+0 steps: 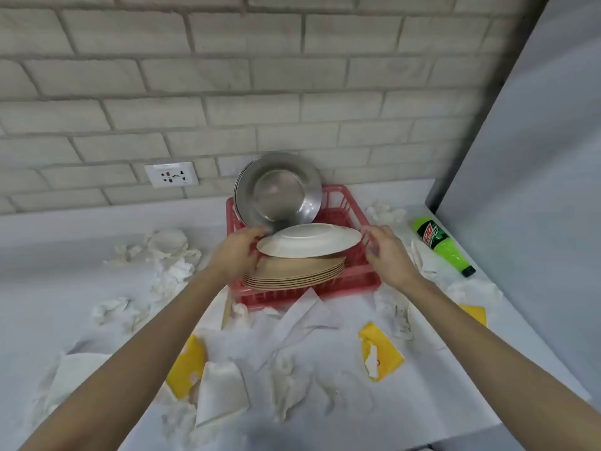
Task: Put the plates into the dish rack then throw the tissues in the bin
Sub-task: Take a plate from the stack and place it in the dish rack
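Note:
A red plastic dish rack stands against the brick wall. Steel plates lean upright at its back. A stack of several tan plates lies in its front part. Over that stack my left hand grips the left rim of a white plate, held upside down and nearly flat. My right hand hovers by the plate's right edge, fingers loosely curled, touching nothing I can make out. Crumpled white tissues lie all over the white counter.
A green soda bottle lies on its side right of the rack. Yellow packets and folded white napkins litter the near counter. A wall socket sits left of the rack. A grey panel closes off the right side.

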